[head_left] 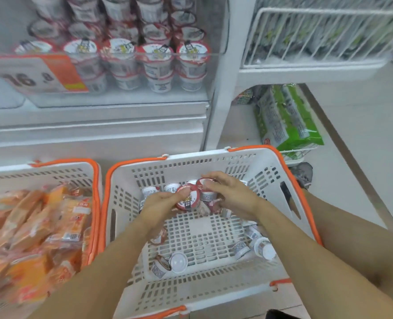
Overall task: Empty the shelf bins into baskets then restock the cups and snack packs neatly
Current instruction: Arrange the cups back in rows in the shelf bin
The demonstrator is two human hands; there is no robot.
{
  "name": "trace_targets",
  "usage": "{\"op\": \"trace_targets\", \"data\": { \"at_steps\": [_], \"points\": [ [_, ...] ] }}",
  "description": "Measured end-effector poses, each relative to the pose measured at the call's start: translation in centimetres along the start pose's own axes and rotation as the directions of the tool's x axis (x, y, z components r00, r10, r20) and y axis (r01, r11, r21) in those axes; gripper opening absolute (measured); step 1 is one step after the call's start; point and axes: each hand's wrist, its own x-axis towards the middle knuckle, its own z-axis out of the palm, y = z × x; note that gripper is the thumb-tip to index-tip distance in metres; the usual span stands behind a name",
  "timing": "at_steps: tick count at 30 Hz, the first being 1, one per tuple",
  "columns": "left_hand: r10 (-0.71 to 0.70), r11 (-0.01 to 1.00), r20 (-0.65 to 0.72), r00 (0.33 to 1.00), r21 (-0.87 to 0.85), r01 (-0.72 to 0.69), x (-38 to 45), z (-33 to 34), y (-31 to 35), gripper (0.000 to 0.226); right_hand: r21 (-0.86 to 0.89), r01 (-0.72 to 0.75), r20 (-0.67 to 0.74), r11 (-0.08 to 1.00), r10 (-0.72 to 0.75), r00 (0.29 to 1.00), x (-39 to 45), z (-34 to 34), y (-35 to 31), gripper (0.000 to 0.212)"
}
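Item: white basket with orange rim (214,157), centre floor, below shelf front. Contents: small red-lidded cups, mostly tipped on their sides. Cluster at far end under both hands; loose cups at near left (165,264) and near right (260,246); much bare grid floor between.

Left hand (158,203): fingers curled round one red-lidded cup (187,196), lid facing camera, held just above the far cluster.

Right hand (230,192): fingertips pinching the rim of a second cup (206,184), just beside the first, touching or nearly so.

Second basket (52,166), left, same type: full of orange snack packs (41,226), heaped loosely, blurred.

Clear shelf bin (122,54), above: rows of matching cups, upright, stacked in tiers behind a transparent lip. Orange price tag (36,74) hanging at its left front. Bare stretch at the bin's left end, partly masked by the tag.

Wire rack (317,38), upper right: dark packets, too blurred to name. Green-and-white packs (287,116) on the floor under it.

Step in hand, as judged: restocking of cups, with two gathered for transfer to the bin. Basket mostly drawn down; snack packs untouched.

Next move calls for: lifting both cups clear of the basket wall, turning them lid-up, seating them squarely on an existing stack or in the open left end, labels aligned with neighbours. Risk: toppling stacked tiers on contact.
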Motion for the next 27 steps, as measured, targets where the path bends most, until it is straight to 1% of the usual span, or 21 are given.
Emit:
{"op": "trace_targets", "data": {
  "at_steps": [2,3,5,6,8,9,11,13,14,15,17,18,20,21,22,24,25,27],
  "points": [
    [0.062,0.996,0.007,0.998,-0.071,-0.061,-1.0,0.2,2.0,0.054,-0.034,0.078,0.046,0.996,-0.076,0.996,-1.6,1.4,-1.8,0.052],
    [0.093,0.991,0.004,0.996,-0.094,-0.092,-1.6,0.4,3.0,0.054,-0.067,0.116,0.043,0.991,-0.113,0.993,-2.2,2.0,-2.4,0.058],
    [0.157,0.980,-0.021,0.987,-0.117,-0.158,-2.8,0.8,4.6,0.058,-0.056,0.178,-0.019,0.982,-0.179,0.984,-3.0,3.3,-3.2,0.056],
    [0.193,0.975,-0.050,0.980,-0.099,-0.197,-3.4,0.8,5.3,0.059,-0.003,0.198,-0.054,0.980,-0.198,0.979,-3.1,3.9,-3.4,0.052],
    [0.253,0.966,-0.114,0.961,-0.029,-0.258,-4.6,0.6,6.4,0.056,0.094,0.211,-0.077,0.973,-0.204,0.976,-3.4,4.8,-3.9,0.047],
    [0.272,0.961,-0.123,0.954,-0.021,-0.277,-5.0,0.3,6.8,0.060,0.109,0.218,-0.070,0.970,-0.211,0.975,-3.5,5.1,-4.2,0.047],
    [0.270,0.962,-0.120,0.955,-0.015,-0.274,-5.8,-0.5,7.6,0.076,0.101,0.227,-0.043,0.969,-0.224,0.974,-3.9,5.7,-4.8,0.047],
    [0.242,0.970,-0.097,0.965,0.004,-0.243,-6.8,-1.4,8.9,0.083,0.080,0.247,-0.018,0.966,-0.246,0.969,-4.3,6.4,-5.6,0.046],
    [0.222,0.975,-0.062,0.973,0.001,-0.223,-7.3,-1.8,9.7,0.080,0.081,0.256,-0.006,0.963,-0.257,0.966,-4.6,6.9,-6.1,0.045],
    [0.205,0.979,-0.010,0.979,0.005,-0.205,-7.8,-2.1,10.5,0.070,0.082,0.265,0.010,0.961,-0.267,0.964,-4.9,7.5,-6.6,0.045],
    [0.181,0.981,0.117,0.976,0.055,-0.188,-9.3,-2.8,12.3,0.038,0.062,0.290,0.034,0.955,-0.293,0.956,-5.3,8.8,-7.7,0.045],
    [0.174,0.980,0.156,0.972,0.071,-0.187,-10.1,-3.1,13.2,0.029,0.048,0.300,0.048,0.953,-0.302,0.952,-5.5,9.2,-8.3,0.045],
    [0.174,0.979,0.184,0.967,0.076,-0.191,-11.5,-3.9,15.0,0.032,0.076,0.288,0.107,0.954,-0.295,0.949,-6.0,9.8,-9.9,0.042],
    [0.174,0.978,0.184,0.967,0.082,-0.192,-12.3,-4.3,15.9,0.034,0.094,0.277,0.153,0.956,-0.288,0.945,-6.2,9.9,-10.8,0.043],
    [0.176,0.977,0.179,0.968,0.090,-0.195,-12.9,-4.8,16.8,0.033,0.076,0.285,0.194,0.955,-0.295,0.936,-6.6,9.9,-11.8,0.046],
    [0.193,0.971,0.161,0.968,0.113,-0.213,-14.1,-5.6,18.4,0.031,-0.133,0.387,0.216,0.912,-0.354,0.910,-7.6,9.9,-14.1,0.054],
    [0.207,0.967,0.150,0.967,0.121,-0.226,-14.5,-6.0,19.1,0.032,-0.275,0.446,0.189,0.852,-0.407,0.894,-8.1,9.9,-15.6,0.056],
    [0.236,0.961,0.122,0.964,0.115,-0.250,-14.8,-6.7,20.2,0.034,-0.503,0.503,0.101,0.703,-0.530,0.842,-8.8,9.9,-18.9,0.060]
  ]
}}
